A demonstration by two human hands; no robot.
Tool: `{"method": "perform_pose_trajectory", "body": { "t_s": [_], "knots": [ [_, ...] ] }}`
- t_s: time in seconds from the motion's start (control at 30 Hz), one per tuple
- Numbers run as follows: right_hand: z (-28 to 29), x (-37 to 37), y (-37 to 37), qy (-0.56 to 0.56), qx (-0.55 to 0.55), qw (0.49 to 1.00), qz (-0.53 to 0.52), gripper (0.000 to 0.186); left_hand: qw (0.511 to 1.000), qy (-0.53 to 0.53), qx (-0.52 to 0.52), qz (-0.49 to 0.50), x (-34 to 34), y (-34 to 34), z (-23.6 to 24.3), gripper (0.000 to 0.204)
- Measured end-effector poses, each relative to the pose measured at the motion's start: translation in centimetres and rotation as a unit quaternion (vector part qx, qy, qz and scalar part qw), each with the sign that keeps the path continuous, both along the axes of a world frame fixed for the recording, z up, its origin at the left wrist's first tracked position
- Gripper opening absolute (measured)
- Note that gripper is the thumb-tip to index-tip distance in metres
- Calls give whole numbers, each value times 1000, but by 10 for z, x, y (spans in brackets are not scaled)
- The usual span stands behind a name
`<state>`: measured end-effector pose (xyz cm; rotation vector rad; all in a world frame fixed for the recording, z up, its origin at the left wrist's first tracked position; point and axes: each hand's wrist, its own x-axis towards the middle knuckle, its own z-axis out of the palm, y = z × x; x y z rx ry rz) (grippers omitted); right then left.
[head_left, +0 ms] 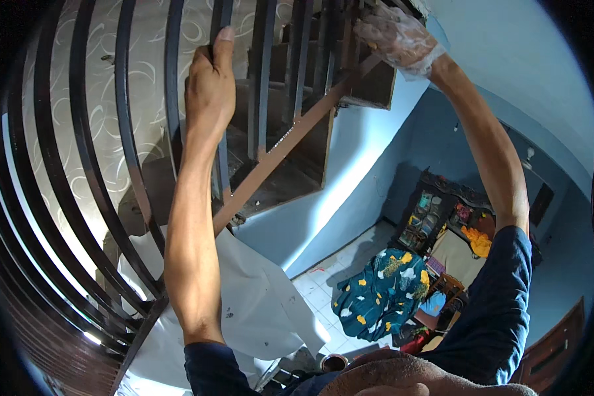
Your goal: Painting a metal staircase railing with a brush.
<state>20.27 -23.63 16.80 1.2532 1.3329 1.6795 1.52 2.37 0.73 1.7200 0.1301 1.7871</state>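
Note:
My left hand point(210, 99) is wrapped round an upright bar point(222, 168) of a stair railing, its thumb pointing up along the metal. The bars are dark, and several are brown at their lower ends. A brown bottom rail point(277, 153) slopes up to the right beside the steps point(287, 175). At its upper end is my right hand point(397, 39), in a clear, crumpled plastic glove with whitish smears. Its fingers are bent against the railing; a small yellowish bit shows by them, but what they hold is hidden.
A pale sheet point(244, 290) hangs under the railing. Near the lower edge stands a round tin point(334, 362) with something brown inside. Far below, on a tiled floor point(317, 290), a patterned teal blanket point(376, 297) lies by a dark cabinet point(424, 214). A blue wall point(360, 178) borders the stairs.

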Motion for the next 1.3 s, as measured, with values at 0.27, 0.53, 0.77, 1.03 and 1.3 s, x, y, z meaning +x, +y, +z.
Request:
{"method": "perform_pose_trajectory", "body": {
  "t_s": [0.27, 0.53, 0.77, 1.03, 1.3],
  "knots": [
    [0, 34, -4, -1, 161, 965, 206, 44, 999, 21, -23, -11, -5, -6, 1, 69],
    [-5, 52, -5, 135, 183, 950, 214, 52, 999, -24, -8, -27, 4, 2, 1, 65],
    [-31, 61, -6, 126, 170, 945, 250, 46, 1000, -7, -24, 5, 4, -6, 2, 65],
    [-34, 53, 1, 172, 256, 879, 362, 36, 998, 35, -43, 0, 2, -10, 4, 72],
    [-21, 56, 8, 179, 226, 852, 436, 33, 999, -13, -32, -39, 10, -4, 1, 62]
  ]
}}
